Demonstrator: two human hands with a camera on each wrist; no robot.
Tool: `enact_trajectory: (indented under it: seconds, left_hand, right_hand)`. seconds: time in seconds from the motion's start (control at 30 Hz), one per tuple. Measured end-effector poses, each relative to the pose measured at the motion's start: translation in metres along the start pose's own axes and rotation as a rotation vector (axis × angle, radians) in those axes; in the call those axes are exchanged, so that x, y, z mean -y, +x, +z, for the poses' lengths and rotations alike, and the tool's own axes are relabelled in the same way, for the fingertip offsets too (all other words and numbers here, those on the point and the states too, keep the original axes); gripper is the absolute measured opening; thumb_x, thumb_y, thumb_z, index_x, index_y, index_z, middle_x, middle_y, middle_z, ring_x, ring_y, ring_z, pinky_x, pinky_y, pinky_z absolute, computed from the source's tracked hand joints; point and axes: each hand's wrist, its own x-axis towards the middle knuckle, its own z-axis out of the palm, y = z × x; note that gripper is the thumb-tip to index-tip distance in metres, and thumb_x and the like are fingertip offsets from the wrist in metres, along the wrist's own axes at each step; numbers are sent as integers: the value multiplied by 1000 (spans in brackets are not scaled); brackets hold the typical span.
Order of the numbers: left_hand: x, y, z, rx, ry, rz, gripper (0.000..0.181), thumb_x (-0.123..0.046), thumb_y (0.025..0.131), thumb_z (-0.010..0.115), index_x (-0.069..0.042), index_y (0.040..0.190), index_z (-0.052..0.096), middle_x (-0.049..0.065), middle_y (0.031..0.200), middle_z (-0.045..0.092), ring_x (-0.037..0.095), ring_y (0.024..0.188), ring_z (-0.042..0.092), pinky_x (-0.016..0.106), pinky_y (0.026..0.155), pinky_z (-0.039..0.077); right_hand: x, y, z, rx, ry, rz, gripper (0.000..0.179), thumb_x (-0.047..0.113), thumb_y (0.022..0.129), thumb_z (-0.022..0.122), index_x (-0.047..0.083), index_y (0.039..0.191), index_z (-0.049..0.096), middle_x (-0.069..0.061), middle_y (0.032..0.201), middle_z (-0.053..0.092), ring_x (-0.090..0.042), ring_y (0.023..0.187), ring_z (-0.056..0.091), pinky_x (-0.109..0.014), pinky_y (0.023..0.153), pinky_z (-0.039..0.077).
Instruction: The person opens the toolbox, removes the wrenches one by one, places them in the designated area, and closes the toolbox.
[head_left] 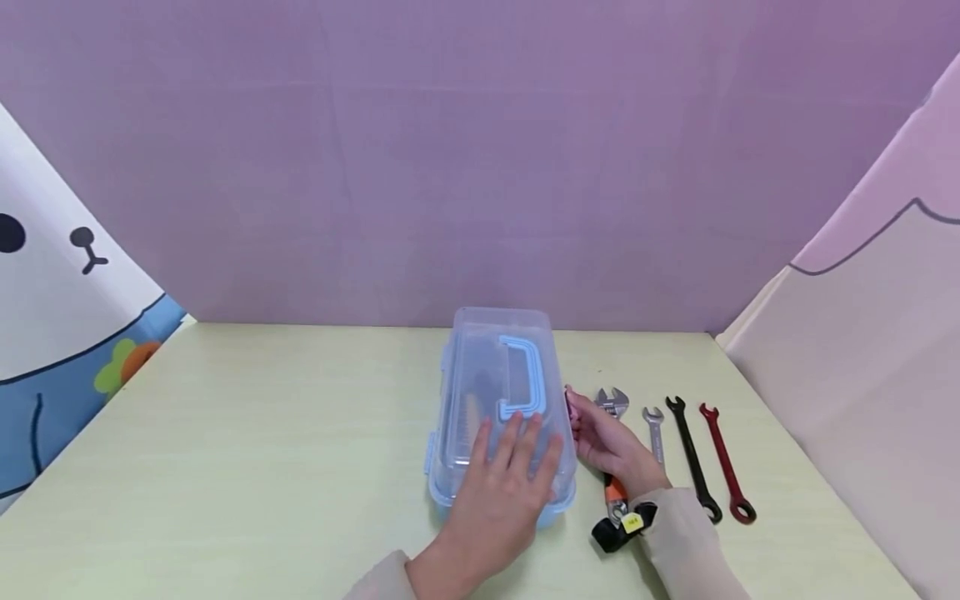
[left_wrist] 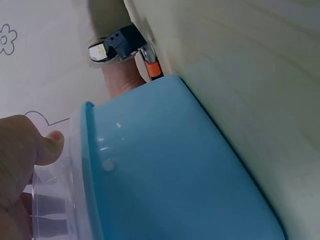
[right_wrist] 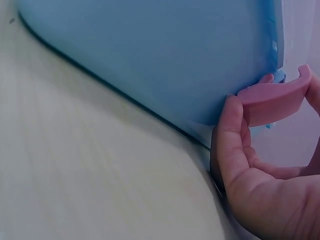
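Observation:
A plastic storage box with a clear lid and a blue base stands on the table, lid down on the base. Flat on the near part of the lid rests my left hand, its fingers spread just below the folded blue handle. At the box's right side my right hand pinches a pink latch between thumb and fingers. In the right wrist view the latch stands tilted out from the box wall. What the box holds is hard to make out through the lid.
Right of the box lie an adjustable wrench, partly hidden by my right hand, and an orange-handled tool. Farther right are a small silver wrench, a black wrench and a red wrench. A purple backdrop rises behind the table.

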Motion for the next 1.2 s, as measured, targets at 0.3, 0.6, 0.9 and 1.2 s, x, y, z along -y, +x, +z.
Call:
enact_trajectory:
  seconds: [0.3,0.6,0.9,1.2]
  left_hand:
    - [-5,-3,1,-18,-7,-12,57,-44,82,69,-18,131,55,13,135,56,31,124,54,54,101,46]
    - [-5,-2,0,-25,8,-5,55,-44,83,68,-18,130,55,13,134,56,31,124,54,53,100,47]
    - [-8,-6,5,-17,3,-8,55,-45,83,67,-17,129,55,13,134,57,31,123,54,54,100,46]
    - [-11,-2,8,-42,6,5,53,-45,84,65,-18,128,56,12,133,58,31,122,55,52,101,46]
  right_hand:
    - [9,-6,7,-55,-143,35,22,31,101,46,20,97,65,6,84,68,-7,80,63,-20,77,55]
    - [26,-12,23,-218,-367,-15,33,36,99,50,15,78,66,7,68,67,-5,64,62,-18,66,55]
    - [8,-8,28,-280,-302,12,30,33,99,50,15,80,66,8,67,66,-3,63,60,-16,62,50]
    - [3,-7,16,-255,-249,-11,32,27,99,49,22,77,71,9,72,71,-1,70,66,-14,67,53]
